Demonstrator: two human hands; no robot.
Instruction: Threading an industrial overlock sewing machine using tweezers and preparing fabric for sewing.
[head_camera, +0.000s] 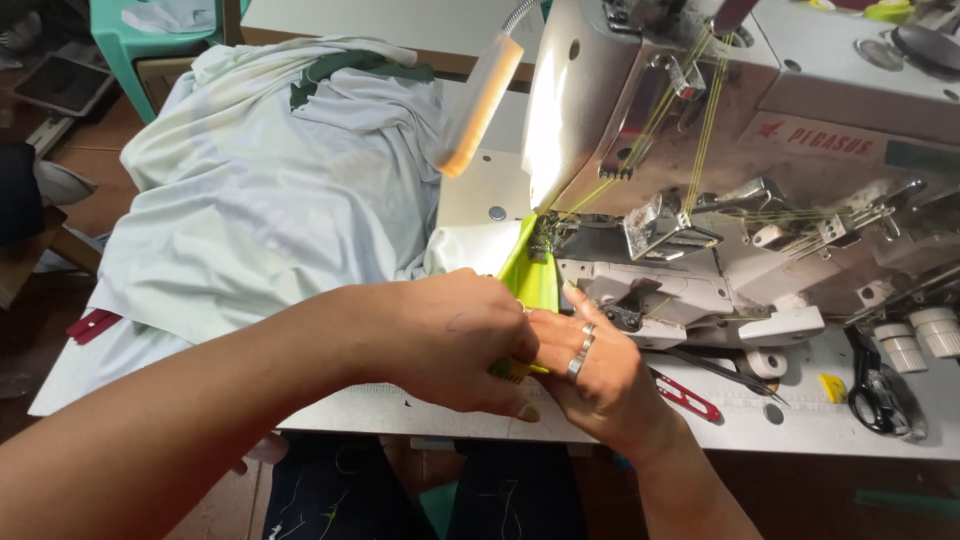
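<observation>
My left hand (455, 340) and right hand (600, 375) pinch the green strip (530, 270) at frame centre, feeding it under the presser foot (545, 240). I keep edges aligned, fingertips clear of the needle.

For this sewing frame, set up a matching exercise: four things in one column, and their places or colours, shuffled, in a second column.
Things:
1. lime-green fabric strip
2. red thread snips
3. black scissors
4. pale fabric pile

Places or colours:
A. at the table's right end, below the machine
B. heaped left of the machine
C. pinched between the left hand and right hand, leading to the presser foot
D. flat on the table just right of the right hand

Pairs: 1-C, 2-D, 3-A, 4-B
</observation>
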